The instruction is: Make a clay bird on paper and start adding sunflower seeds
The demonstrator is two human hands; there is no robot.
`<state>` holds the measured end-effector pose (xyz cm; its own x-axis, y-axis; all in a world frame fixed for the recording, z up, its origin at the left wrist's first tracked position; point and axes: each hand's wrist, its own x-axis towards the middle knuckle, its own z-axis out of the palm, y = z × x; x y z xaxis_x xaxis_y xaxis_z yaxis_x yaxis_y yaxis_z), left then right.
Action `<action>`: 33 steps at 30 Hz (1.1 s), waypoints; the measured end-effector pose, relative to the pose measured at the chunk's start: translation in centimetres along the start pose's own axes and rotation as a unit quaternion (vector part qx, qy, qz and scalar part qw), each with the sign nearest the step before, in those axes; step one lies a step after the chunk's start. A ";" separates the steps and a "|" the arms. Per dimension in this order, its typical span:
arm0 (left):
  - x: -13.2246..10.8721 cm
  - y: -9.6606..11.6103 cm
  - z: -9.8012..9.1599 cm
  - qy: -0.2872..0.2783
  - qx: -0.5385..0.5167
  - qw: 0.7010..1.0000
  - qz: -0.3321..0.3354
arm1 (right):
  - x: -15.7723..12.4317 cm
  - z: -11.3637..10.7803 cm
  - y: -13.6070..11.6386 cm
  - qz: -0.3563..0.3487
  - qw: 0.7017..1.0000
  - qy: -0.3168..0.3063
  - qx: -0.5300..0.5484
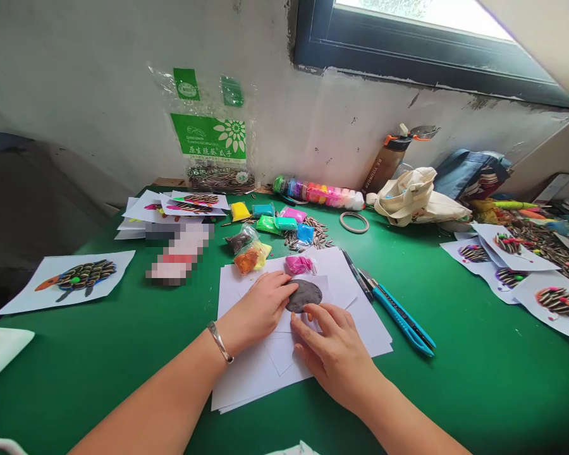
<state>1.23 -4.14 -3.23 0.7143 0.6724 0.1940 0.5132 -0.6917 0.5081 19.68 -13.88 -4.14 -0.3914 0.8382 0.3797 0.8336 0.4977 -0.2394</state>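
Note:
A flat, dark grey oval of modelling clay (305,296) lies on a small white sheet on top of a stack of white paper (355,328). My left hand (260,306), with a silver bracelet on its wrist, rests on the paper, its outstretched fingers touching the clay's left edge. At the lower edge of the oval is my right hand (334,347), fingers slightly bent and apart, fingertips against the clay. Just beyond the oval sits a bag of pink clay (300,264). Bags of orange clay (247,259) and dark clay (241,239) lie to its left.
Right of the paper lie a blue utility knife (403,319) and a dark pen (357,273). Loose sunflower seeds (320,235) and a tape roll (354,222) are behind. A seed-covered bird picture (83,280) lies left; more pictures (516,246) lie right. A seed bag (215,145) leans on the wall.

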 end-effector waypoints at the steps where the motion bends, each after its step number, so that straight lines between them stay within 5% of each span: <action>1: 0.0 0.0 0.0 0.001 -0.001 1.000 0.001 | 0.0 0.0 0.0 -0.004 1.000 -0.002 -0.002; 29: 0.1 0.2 -0.1 -0.003 0.002 1.000 -0.001 | 0.0 0.3 0.0 0.025 0.999 -0.030 -0.010; 33: 0.2 0.4 -0.4 -0.011 0.005 1.000 -0.007 | -0.2 0.0 1.3 0.066 0.997 0.033 0.012</action>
<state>1.37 -4.15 -2.68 0.7173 0.6761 0.1684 0.5277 -0.6849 0.5024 20.88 -13.36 -4.52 -0.2524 0.8806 0.4011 0.8664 0.3903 -0.3116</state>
